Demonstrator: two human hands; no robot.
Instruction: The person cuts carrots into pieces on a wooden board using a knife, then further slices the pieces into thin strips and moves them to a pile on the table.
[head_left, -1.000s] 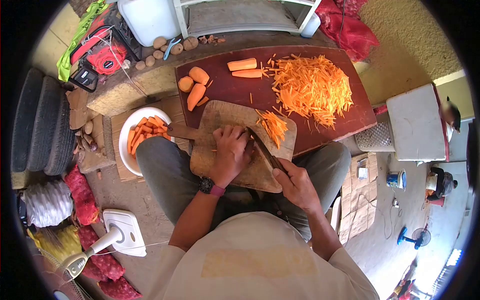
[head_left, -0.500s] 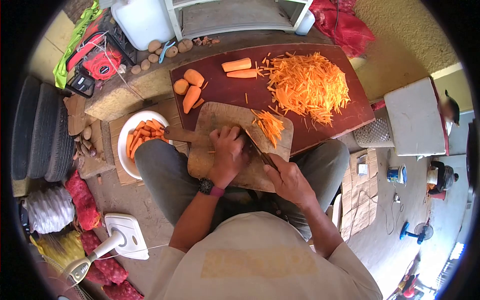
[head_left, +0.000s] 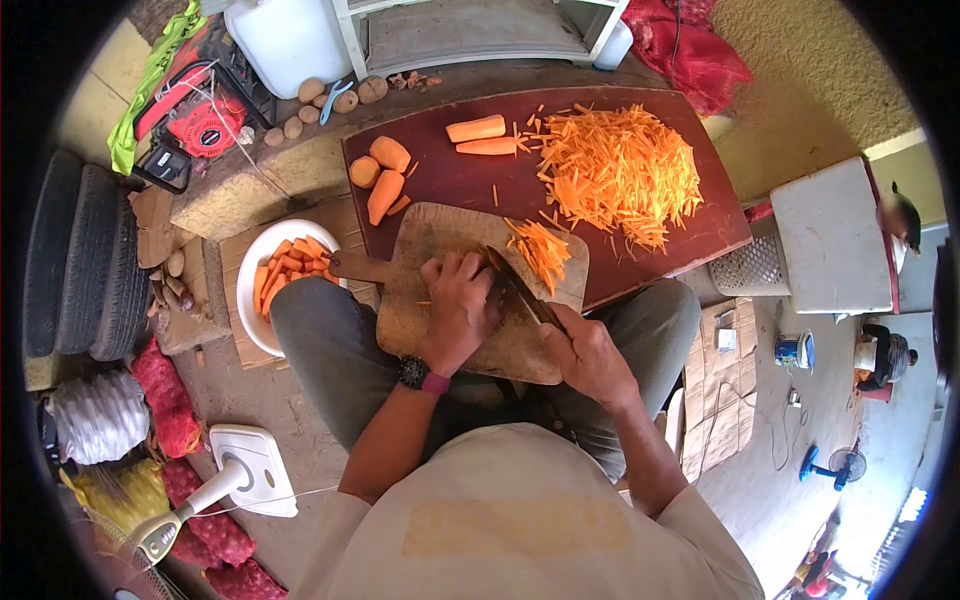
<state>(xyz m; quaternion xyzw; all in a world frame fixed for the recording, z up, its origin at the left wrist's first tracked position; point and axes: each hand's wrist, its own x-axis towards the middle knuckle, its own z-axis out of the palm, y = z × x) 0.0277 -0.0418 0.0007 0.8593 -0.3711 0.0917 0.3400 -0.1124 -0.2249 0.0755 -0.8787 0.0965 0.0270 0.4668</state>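
Makeshift outdoor food-prep yard, doubles as storage, not a proper kitchen. Stacked tyres (head_left: pixel 85 260), a red generator (head_left: pixel 195 110) and mesh produce sacks (head_left: pixel 165 400) sit on a bare concrete floor (head_left: pixel 770 490). Shredded carrot (head_left: pixel 620 170) is heaped on a low red board (head_left: pixel 450 175).

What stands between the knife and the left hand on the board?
Nothing visible. The knife, held by the right hand, lies close beside the left hand on the board. The cut strips lie on the blade's other side. What the left hand presses is hidden.
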